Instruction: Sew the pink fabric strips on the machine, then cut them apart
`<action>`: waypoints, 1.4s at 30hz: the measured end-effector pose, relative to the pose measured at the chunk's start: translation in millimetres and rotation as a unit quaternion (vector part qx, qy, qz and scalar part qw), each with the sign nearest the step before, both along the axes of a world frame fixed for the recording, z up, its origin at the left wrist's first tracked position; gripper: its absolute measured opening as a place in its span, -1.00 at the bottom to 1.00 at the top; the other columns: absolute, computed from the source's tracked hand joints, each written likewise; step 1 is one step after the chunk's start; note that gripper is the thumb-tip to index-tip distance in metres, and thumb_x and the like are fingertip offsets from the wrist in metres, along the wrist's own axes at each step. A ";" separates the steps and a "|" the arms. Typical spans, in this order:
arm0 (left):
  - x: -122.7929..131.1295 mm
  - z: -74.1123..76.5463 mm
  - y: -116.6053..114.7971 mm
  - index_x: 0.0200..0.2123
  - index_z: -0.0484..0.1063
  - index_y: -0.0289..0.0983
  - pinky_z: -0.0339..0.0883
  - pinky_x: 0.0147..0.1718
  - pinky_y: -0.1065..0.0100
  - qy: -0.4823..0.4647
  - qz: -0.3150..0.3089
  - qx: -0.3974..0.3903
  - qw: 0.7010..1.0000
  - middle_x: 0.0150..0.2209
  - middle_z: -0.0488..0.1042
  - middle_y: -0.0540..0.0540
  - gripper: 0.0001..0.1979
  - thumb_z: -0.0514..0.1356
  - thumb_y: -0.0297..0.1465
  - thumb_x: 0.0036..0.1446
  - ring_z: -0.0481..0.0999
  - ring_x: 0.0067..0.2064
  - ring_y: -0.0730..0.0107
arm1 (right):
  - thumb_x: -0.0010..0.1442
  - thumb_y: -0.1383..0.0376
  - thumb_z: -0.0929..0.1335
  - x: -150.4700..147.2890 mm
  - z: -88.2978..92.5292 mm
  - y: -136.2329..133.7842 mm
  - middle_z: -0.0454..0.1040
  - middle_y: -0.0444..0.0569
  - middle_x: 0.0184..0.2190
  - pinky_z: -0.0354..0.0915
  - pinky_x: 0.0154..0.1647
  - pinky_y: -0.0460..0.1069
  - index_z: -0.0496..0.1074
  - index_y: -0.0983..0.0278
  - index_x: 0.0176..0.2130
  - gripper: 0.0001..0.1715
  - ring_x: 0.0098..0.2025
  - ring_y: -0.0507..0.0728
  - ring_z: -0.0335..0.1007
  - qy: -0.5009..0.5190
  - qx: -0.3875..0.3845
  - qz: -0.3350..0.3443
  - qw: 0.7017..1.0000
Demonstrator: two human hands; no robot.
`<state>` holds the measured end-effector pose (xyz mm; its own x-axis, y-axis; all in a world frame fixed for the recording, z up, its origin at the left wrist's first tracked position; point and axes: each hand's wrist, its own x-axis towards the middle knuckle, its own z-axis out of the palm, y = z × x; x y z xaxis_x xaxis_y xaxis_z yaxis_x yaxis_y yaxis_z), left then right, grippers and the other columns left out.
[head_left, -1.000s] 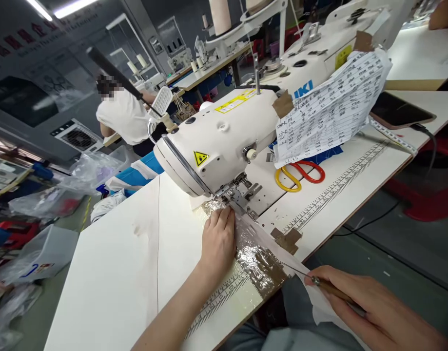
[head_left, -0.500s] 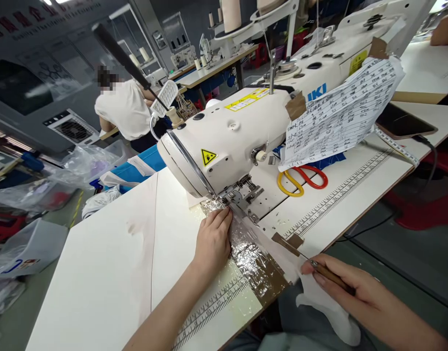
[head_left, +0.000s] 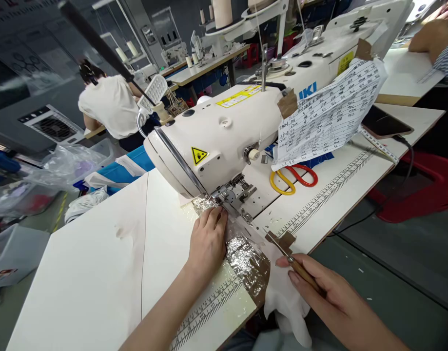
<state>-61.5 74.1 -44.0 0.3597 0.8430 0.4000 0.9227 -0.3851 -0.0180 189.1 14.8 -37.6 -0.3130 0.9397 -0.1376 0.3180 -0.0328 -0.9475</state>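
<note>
My left hand [head_left: 208, 239] lies on the shiny taped strip [head_left: 247, 263] of the table, fingers close together and stretched toward the presser foot [head_left: 227, 195] of a white sewing machine [head_left: 216, 131]. Its fingertips touch the edge of a thin white cloth [head_left: 287, 297], which runs from the foot toward me and droops over the table's front edge. An awl [head_left: 306, 275] with a wooden handle and thin metal shaft is gripped in my right hand [head_left: 329, 292]. The awl's shaft points up-left over the cloth. My left thumb is hidden.
Yellow-and-red-handled scissors [head_left: 282, 183] lie beside the machine, under a handwritten sheet [head_left: 326, 114]. A phone [head_left: 386, 122] and tape measure [head_left: 379, 144] lie at the right. Plastic bins [head_left: 17, 253] stand left, a red stool [head_left: 421, 187] right. A person [head_left: 107, 102] sits beyond.
The whole view has shifted, with the machine now slightly further left. My right hand and the awl have come closer to the left hand, and the hanging cloth has bunched up. My left hand stays by the foot.
</note>
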 end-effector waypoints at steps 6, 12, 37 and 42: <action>-1.1 6.6 7.5 -0.03 0.48 -0.37 0.54 -0.18 0.06 0.002 -0.004 0.014 1.000 -0.07 0.46 -0.31 -0.51 -0.02 -0.79 0.06 0.41 -0.06 0.03 | 0.37 0.13 0.16 -10.3 7.0 17.0 0.45 -0.12 -0.50 0.35 -0.44 -0.06 0.38 0.23 -0.23 -0.67 -0.47 0.10 0.41 -0.043 0.103 0.023 0.993; -7.8 3.7 7.6 0.01 0.41 -0.32 0.52 -0.16 0.11 -0.079 -0.074 0.017 0.994 -0.12 0.45 -0.24 -0.49 -0.04 -0.79 0.08 0.40 -0.10 0.13 | 0.39 0.17 0.14 -14.8 6.3 20.7 0.42 -0.13 -0.50 0.30 -0.49 -0.07 0.31 0.20 -0.27 -0.71 -0.47 0.10 0.40 -0.050 0.114 0.041 0.991; -8.4 2.8 6.2 0.00 0.34 -0.29 0.44 -0.26 0.09 -0.071 -0.046 0.043 0.996 -0.06 0.45 -0.29 -0.63 0.00 -0.68 0.19 0.42 -0.09 0.08 | 0.42 0.29 0.10 -40.4 4.5 47.8 0.44 -0.10 -0.45 0.16 -0.53 -0.05 0.29 0.22 -0.20 -0.75 -0.44 0.12 0.41 -0.081 0.200 0.073 0.974; -3.5 8.0 2.8 -0.04 0.33 -0.26 0.44 -0.28 0.16 -0.102 -0.095 0.048 0.989 -0.14 0.46 -0.22 -0.67 0.02 -0.67 0.19 0.43 -0.16 0.18 | 0.40 0.30 0.11 -43.5 1.9 53.0 0.42 -0.11 -0.48 0.13 -0.54 -0.05 0.30 0.23 -0.19 -0.76 -0.50 0.10 0.36 -0.086 0.202 0.080 0.972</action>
<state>-65.0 76.9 -36.0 0.4120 0.7222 0.5556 0.8220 -0.5576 0.1153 145.6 67.8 -35.7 -0.4643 0.8691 0.1705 0.4428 0.3945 -0.8051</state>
